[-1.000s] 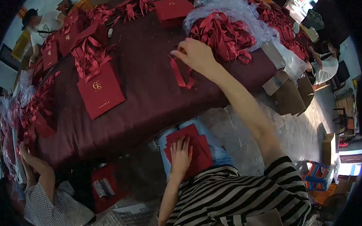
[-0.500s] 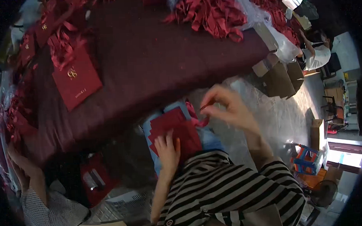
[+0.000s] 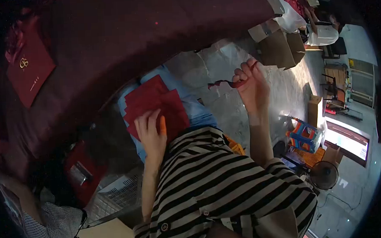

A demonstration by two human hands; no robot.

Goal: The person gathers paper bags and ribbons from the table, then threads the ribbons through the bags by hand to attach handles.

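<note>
On my lap lies a fanned stack of flat red pieces, perhaps folded bags or pouches. My left hand rests on the stack's near part with its fingers stretched out. Something orange covers one of its fingers. Out to the right, over the floor, my raised right hand is closed on a dark red ribbon. The ribbon's free end hangs out to the left, apart from the stack.
A table with a dark maroon cloth stands ahead, bearing a red bag with gold print. Cardboard boxes are beyond its right end. A co-worker's patterned sleeve is at lower left. A blue-and-orange stool and fan stand right.
My right hand has risen and moved outward with the ribbon, away from the stack. My left hand stays on the stack. The whole view has swung to the right.
</note>
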